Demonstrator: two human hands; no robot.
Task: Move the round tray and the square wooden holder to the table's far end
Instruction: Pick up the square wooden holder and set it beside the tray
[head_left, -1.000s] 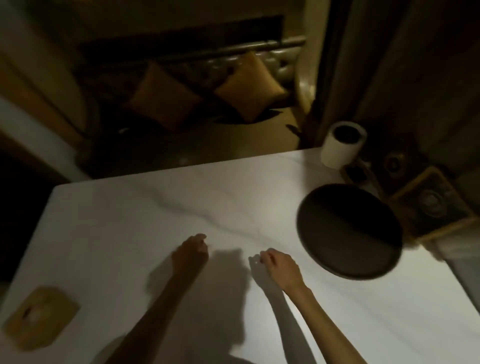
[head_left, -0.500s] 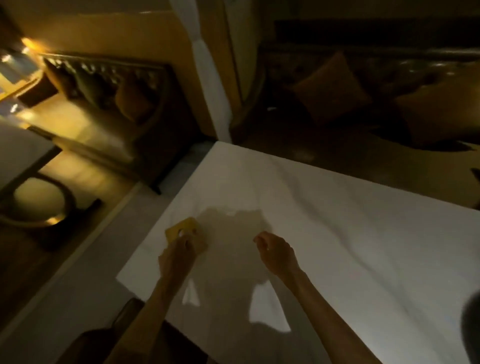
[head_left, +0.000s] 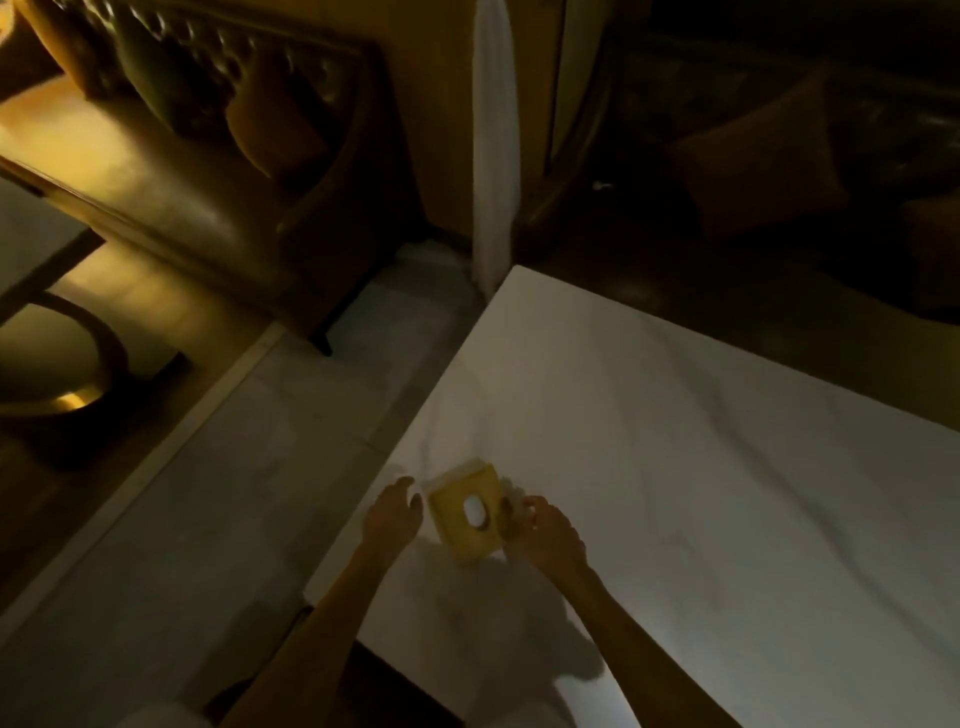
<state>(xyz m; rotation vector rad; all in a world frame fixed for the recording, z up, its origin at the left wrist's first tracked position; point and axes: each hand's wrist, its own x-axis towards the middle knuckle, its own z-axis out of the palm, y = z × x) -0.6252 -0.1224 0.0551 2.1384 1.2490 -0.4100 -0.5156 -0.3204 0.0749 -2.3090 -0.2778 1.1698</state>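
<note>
Holder (head_left: 466, 512) lay on the white table (head_left: 701, 467) near its left edge, close to the near-left corner. Left hand (head_left: 390, 517) sat just beside its left side, fingers spread, contact unclear. Right hand (head_left: 545, 530) curled at its right side, grip not discernible. Tray out of frame.

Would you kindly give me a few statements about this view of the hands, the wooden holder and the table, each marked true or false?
1. The square wooden holder lies between the left hand and the right hand. True.
2. The holder has an oval opening in its top. True.
3. The round tray sits next to the holder. False: no round tray is in view.
4. The holder is in the middle of the table. False: it sits near the table's left edge and near corner.
5. The table top is pale. True.
</note>
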